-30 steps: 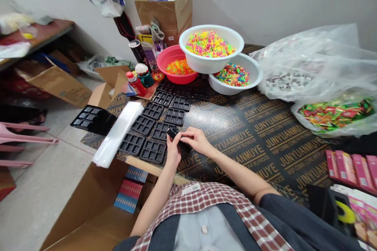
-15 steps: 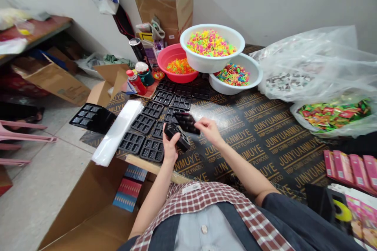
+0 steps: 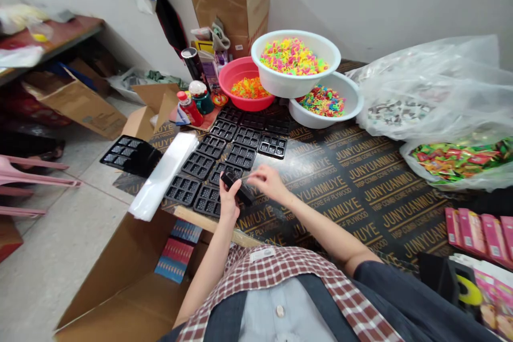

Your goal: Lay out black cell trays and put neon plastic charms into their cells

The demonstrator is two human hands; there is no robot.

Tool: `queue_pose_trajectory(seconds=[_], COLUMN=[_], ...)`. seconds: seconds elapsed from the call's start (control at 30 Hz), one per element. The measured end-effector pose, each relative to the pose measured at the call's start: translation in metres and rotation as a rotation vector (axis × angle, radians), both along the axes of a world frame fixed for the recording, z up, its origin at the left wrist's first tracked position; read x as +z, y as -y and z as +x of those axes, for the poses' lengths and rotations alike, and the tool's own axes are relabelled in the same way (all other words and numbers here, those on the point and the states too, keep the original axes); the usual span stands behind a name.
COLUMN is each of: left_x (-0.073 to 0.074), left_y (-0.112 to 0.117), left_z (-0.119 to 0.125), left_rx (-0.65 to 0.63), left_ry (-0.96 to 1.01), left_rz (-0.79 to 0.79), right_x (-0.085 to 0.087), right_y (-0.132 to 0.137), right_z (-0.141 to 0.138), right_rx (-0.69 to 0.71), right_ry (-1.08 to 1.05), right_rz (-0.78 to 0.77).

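Observation:
My left hand (image 3: 230,200) is wrapped round a small stack of black plastic trays (image 3: 243,193), held tilted above the near edge of the table. Just right of the stack, my right hand (image 3: 269,184) has its thumb and fingers pinched together at the stack's upper edge. Whatever lies between those fingertips is too blurred to make out. Beyond my hands, several black compartment trays (image 3: 241,155) lie in rows on the table. One tray (image 3: 272,146) sits at the right end of a row, in front of the bowls.
A white bowl (image 3: 276,83) and a red basin (image 3: 226,85) hold small coloured pieces. Clear plastic sleeves (image 3: 162,179) lie left of the trays, beside another black tray stack (image 3: 130,155). Filled plastic bags (image 3: 436,85) lie right. An open carton (image 3: 116,288) stands below the table edge.
The tray that my right hand held now lies on the table at the right end of a row. My right hand has come back leftward to the stack in my left hand.

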State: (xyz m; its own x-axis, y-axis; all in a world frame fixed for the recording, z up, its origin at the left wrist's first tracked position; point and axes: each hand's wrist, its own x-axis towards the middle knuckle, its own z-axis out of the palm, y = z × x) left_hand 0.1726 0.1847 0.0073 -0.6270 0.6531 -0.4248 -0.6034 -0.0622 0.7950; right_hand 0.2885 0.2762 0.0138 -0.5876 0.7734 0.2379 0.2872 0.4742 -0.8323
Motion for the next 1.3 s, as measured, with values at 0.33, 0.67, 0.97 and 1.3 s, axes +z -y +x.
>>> queue_pose_trajectory(seconds=[0.33,0.67,0.97,1.3], left_x=[-0.007,-0.004,-0.007,0.001], left_y=[0.007,0.024,0.054,0.082], left_z=[-0.009,0.005,-0.011,-0.001], left_rx=[0.039,0.001,0.013,-0.073], left_ry=[-0.05,-0.068,-0.023,-0.131], left_rz=[0.006,0.0,0.088,0.1], right_x=[-0.018,-0.003,-0.014,0.013], right_y=[0.001,0.047,0.051,0.118], right_z=[0.042,0.008,0.028,0.006], right_rx=[-0.331,-0.048,-0.178,0.024], right_ry=[0.161,0.003,0.005,-0.031], right_rz=[0.013,-0.018,-0.063,-0.017])
